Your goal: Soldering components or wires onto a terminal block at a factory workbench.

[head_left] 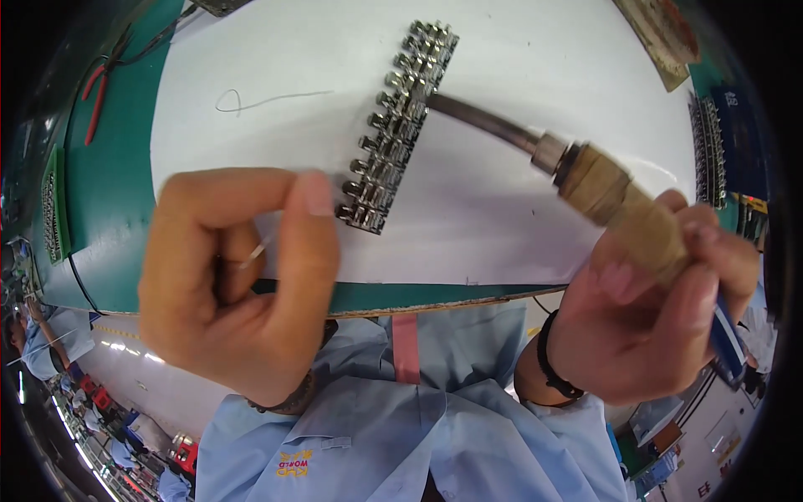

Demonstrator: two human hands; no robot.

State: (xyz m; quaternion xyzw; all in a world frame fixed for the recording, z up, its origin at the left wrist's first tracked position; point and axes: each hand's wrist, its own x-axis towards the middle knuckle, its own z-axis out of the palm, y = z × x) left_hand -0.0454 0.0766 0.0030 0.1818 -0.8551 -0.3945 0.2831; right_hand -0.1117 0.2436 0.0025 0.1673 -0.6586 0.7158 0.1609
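Note:
A narrow strip of circuit board, lined with shiny metal connectors, lies slantwise on a white sheet. My right hand grips a soldering iron by its tape-wrapped handle. The iron's dark tip reaches the right edge of the strip, in its upper half; whether it touches is unclear. Closed in a pinch, my left hand is just left of the strip's near end. A short piece of thin, shiny wire shows inside its curled fingers, and the fingertips are slightly blurred.
A loose thin wire curls on the sheet. Red-handled pliers and a green circuit board lie on the green mat at left. Far right are a worn brown block, more board strips and a dark blue box.

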